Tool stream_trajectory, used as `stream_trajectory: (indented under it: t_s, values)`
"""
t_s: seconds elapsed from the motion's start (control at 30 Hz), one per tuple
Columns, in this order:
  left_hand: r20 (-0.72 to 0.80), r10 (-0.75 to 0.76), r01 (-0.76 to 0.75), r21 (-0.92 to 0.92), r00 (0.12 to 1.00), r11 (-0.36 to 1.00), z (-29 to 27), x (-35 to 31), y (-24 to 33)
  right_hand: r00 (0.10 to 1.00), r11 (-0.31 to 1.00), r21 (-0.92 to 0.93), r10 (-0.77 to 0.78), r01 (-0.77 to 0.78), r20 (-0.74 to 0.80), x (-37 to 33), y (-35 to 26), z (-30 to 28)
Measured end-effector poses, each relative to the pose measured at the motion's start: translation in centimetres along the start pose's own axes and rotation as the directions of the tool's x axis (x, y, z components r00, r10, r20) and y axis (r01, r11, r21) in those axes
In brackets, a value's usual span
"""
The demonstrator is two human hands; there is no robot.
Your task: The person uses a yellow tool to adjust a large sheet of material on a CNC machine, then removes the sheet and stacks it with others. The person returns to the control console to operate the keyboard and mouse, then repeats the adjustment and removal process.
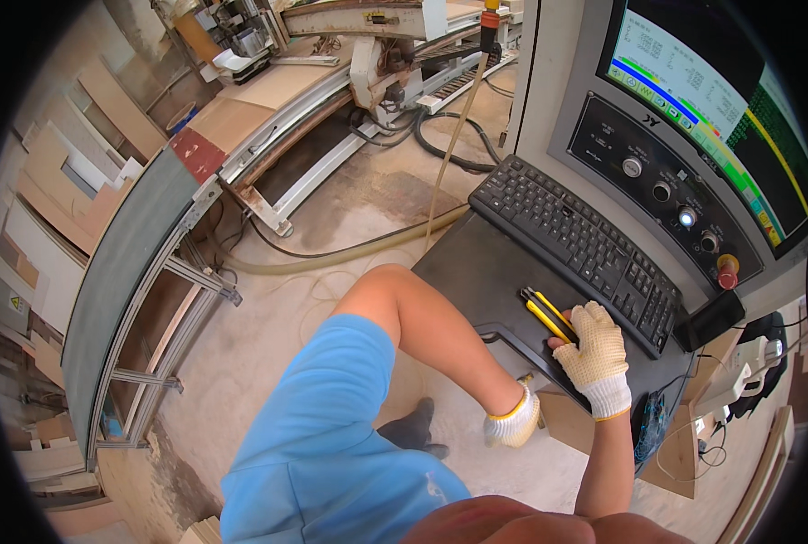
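Observation:
My right hand (594,352), in a cream knitted work glove that leaves fingertips bare, rests over the black shelf. It grips the end of a yellow and black utility knife (549,315), which points away to the far left. Just beyond the knife lies a black keyboard (576,240). My left hand (511,426) hangs lower, beside the shelf's near edge, with the forearm crossing from a blue sleeve. Only the glove's white cuff and part of the back show; its fingers are hidden.
The black shelf (458,258) juts from a machine console with a lit screen (685,82), knobs and a red stop button (728,270). Cables and a hose (331,266) run across the floor. A conveyor (118,272) stands at left, with boards behind it. A cardboard box (567,422) sits below the shelf.

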State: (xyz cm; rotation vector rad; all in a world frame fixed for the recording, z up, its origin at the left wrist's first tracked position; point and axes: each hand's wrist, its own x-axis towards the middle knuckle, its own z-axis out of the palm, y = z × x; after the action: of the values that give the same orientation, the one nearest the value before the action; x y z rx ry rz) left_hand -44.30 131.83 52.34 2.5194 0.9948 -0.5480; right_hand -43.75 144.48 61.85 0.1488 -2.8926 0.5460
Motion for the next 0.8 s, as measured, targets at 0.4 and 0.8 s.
stream_trajectory:
  t_s: [0.4,0.8]
  values:
    - [-0.087,-0.001,0.0,-0.005,0.996,1.0,0.5,-0.1,0.1,0.997,0.999,0.005,-0.051,0.051,-0.064,0.03,-0.02,0.28]
    - [-0.106,0.0,-0.001,-0.003,0.994,1.0,0.28,-0.27,0.18,0.997,0.999,0.0,-0.046,0.046,-0.066,0.17,0.1,0.25]
